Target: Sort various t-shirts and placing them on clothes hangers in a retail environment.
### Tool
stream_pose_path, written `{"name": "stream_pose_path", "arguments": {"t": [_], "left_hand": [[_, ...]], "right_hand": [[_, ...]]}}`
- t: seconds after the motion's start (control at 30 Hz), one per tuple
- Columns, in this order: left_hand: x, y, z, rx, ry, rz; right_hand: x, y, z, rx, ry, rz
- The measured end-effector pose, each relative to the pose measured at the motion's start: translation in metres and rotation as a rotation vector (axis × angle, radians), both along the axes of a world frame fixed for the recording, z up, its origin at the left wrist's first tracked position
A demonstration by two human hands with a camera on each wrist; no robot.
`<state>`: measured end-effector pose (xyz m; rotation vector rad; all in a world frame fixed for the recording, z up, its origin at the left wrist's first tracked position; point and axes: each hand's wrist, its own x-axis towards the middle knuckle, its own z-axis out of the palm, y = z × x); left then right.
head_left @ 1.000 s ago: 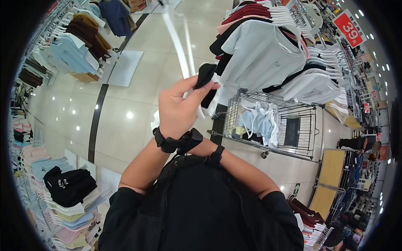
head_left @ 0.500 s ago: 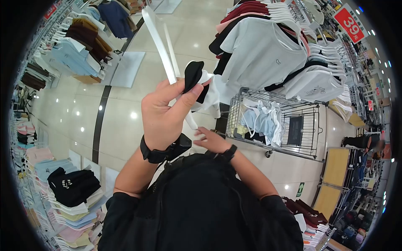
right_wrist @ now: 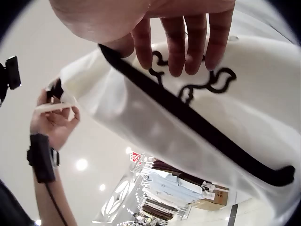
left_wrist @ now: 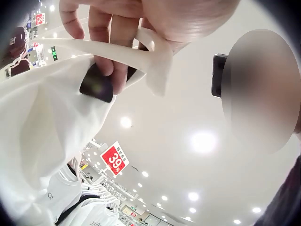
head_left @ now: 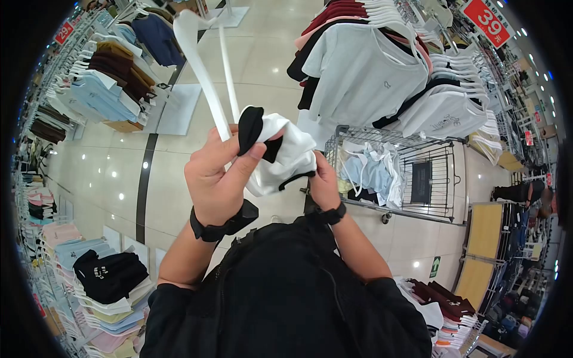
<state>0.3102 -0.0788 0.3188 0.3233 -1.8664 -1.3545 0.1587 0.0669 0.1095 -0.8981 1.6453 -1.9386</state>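
Note:
In the head view my left hand (head_left: 216, 176) grips a white clothes hanger (head_left: 206, 80) and pinches the black trim of a white shirt (head_left: 291, 141) between thumb and finger. The hanger's two arms rise up and to the left from that hand. On the shirt's other side, my right hand (head_left: 326, 186) holds its black-edged border. Seen from the right wrist, the fingers (right_wrist: 176, 52) lie over white fabric with a black line drawing, and the thumb is at the black trim (right_wrist: 188, 120). The left wrist view shows the hanger (left_wrist: 117, 54) crossing my curled fingers.
A wire shopping cart (head_left: 433, 156) holding light blue and white clothes (head_left: 376, 170) stands at the right. Behind it hang T-shirts (head_left: 367, 74) on a rack, under a red price sign (head_left: 486, 22). More clothes (head_left: 110, 274) hang along the left. A person (head_left: 519, 192) is at far right.
My left hand has moved left with the hanger and shirt. My right hand, first hidden and then free with spread fingers, has come up and taken hold of the shirt's edge.

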Motion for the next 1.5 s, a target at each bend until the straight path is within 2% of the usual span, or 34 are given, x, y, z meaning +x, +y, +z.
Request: {"name": "stream_pose_path", "arguments": {"t": [0.13,0.2,0.23,0.3,0.37,0.43,0.5,0.57,0.7,0.77,0.87,0.97,1.0,1.03,1.13,1.17,1.27,1.33,1.43,1.5], "left_hand": [[-0.001,-0.008,-0.022,0.044,-0.039,-0.009],[-0.002,-0.007,-0.028,0.065,-0.047,-0.012],[-0.003,-0.004,-0.028,0.077,-0.039,-0.007],[-0.001,-0.005,-0.030,0.089,-0.034,-0.003],[0.001,-0.011,-0.032,-0.056,-0.056,-0.100],[-0.001,-0.008,-0.027,-0.059,-0.073,-0.072],[-0.005,-0.005,-0.025,-0.179,0.027,0.017],[-0.005,-0.004,-0.023,-0.246,0.039,0.019],[-0.005,-0.007,-0.020,-0.302,0.092,0.041],[-0.003,-0.008,-0.019,-0.322,0.102,0.063],[0.000,-0.008,-0.017,-0.212,0.057,0.067],[-0.001,-0.011,-0.017,-0.184,0.054,0.080],[-0.002,-0.014,-0.018,-0.192,0.046,0.079],[-0.003,-0.017,-0.020,-0.199,0.038,0.078],[-0.002,-0.037,-0.035,-0.109,-0.052,0.066],[0.001,-0.045,-0.043,-0.073,-0.094,0.051],[0.014,-0.066,-0.071,0.182,-0.291,0.088],[0.026,-0.086,-0.104,0.188,-0.376,0.037],[0.037,-0.089,-0.125,0.271,-0.508,-0.021],[0.045,-0.086,-0.139,0.333,-0.560,-0.034]], "right_hand": [[0.003,0.018,0.035,-0.119,-0.179,0.042],[0.000,0.026,0.045,-0.095,-0.635,0.254],[0.002,0.026,0.044,-0.092,-0.638,0.256],[0.009,0.025,0.032,0.212,-0.277,0.371],[0.020,0.027,-0.001,0.214,-0.321,0.373],[0.029,0.027,-0.021,0.246,-0.307,0.421],[0.036,0.017,-0.039,0.252,-0.267,0.444],[0.039,0.004,-0.052,0.282,-0.208,0.482],[0.039,-0.018,-0.041,0.115,-0.394,0.377],[0.036,-0.019,-0.031,0.132,-0.363,0.316],[0.031,-0.022,-0.025,0.034,-0.318,0.159],[0.020,-0.018,-0.023,0.022,-0.270,0.147],[0.020,-0.015,-0.010,0.142,-0.230,0.091],[0.015,-0.012,-0.008,0.143,-0.229,0.091],[0.010,-0.003,0.005,-0.014,-0.291,-0.177],[0.002,0.002,0.010,-0.099,-0.310,-0.182],[-0.031,0.034,0.010,-0.112,-0.437,-0.123],[-0.044,0.043,0.014,-0.160,-0.502,-0.125],[-0.035,0.037,0.053,-0.218,-0.580,-0.068],[-0.032,0.034,0.048,-0.241,-0.570,-0.036]]}}
